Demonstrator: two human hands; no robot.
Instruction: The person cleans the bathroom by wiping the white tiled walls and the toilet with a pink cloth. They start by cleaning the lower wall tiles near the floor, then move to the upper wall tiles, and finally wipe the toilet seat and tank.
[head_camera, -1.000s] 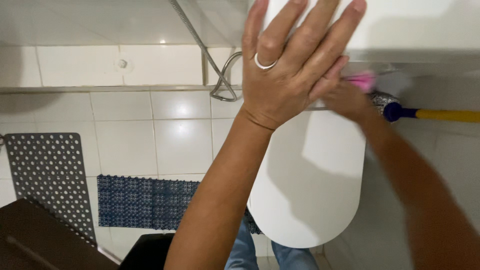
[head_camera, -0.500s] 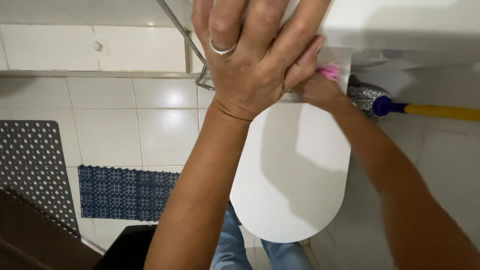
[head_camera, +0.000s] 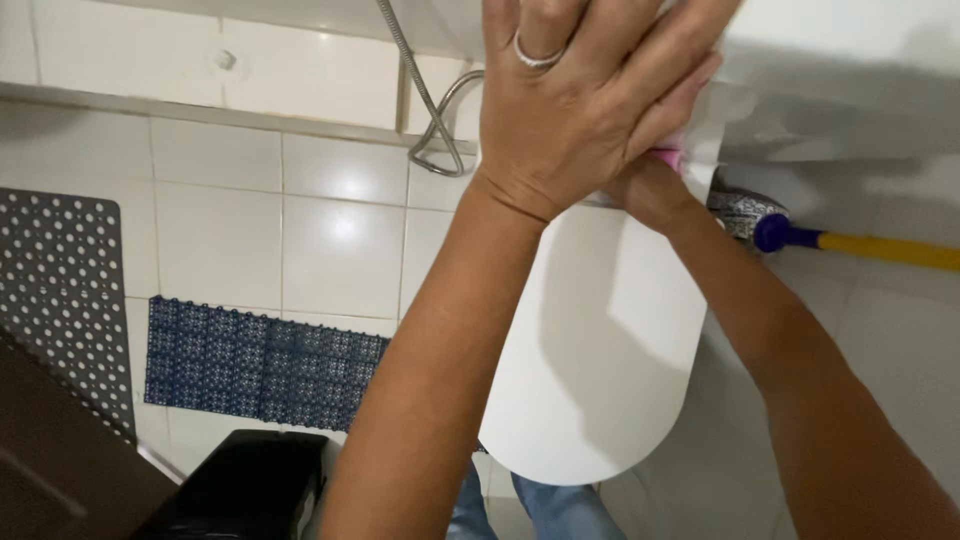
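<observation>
Toilet lid (head_camera: 600, 360), white and closed, fills the middle of the view and serves as the landmark for everything else; since a second ago it has slid lower in the picture as the head tipped, while both hands have crept up towards its hinge end, so the work has shifted to the back edge of the lid. Left of the lid lies the white tiled floor (head_camera: 300, 230), with a blue grid mat (head_camera: 250, 365) and a grey perforated mat (head_camera: 60, 300) further left, and a black bin (head_camera: 250, 490) below and left. A metal hose (head_camera: 430, 120) loops just above the lid's left corner. Right of the lid's hinge end a mop with a blue and yellow handle (head_camera: 860, 245) lies across the floor. The left hand (head_camera: 585, 100) is stretched out flat above the hinge end, fingers together and extended, a ring on one, clamped on nothing that shows. Under it the right hand (head_camera: 650, 195) is mostly hidden; whether its fingers are closed I cannot tell, though a small pink thing (head_camera: 668, 157) peeps out beside it.
</observation>
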